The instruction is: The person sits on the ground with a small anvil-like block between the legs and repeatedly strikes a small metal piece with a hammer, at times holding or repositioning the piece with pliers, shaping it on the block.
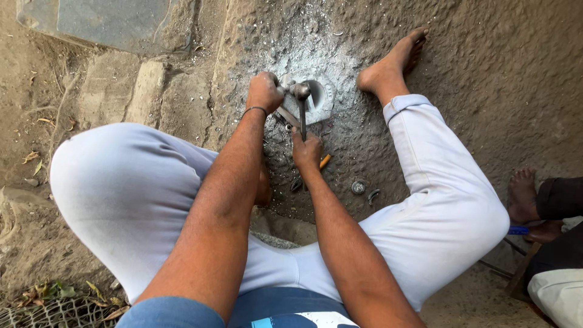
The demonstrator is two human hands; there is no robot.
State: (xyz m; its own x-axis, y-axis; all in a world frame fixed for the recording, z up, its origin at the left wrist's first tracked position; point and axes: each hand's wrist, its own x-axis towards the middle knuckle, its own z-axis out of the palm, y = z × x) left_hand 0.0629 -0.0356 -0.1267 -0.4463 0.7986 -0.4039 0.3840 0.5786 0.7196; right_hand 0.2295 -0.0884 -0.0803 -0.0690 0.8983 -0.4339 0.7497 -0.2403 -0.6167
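Down on the ground, two hands work with a hammer over a metal ring.

Left hand [265, 91] is closed around a small metal piece [284, 88] at the edge of the ring [322, 100], a grey round part set in the dirt floor [486, 61]; its hollow looks dark, and I cannot tell what is inside. Right hand [306, 152] has its fingers wrapped tight on the handle of the hammer [301, 103], whose head rests at the ring. An orange-tipped tool [325, 161] lies just beside the right hand. Near the knee lie a washer [358, 187] and a small hook [373, 195].
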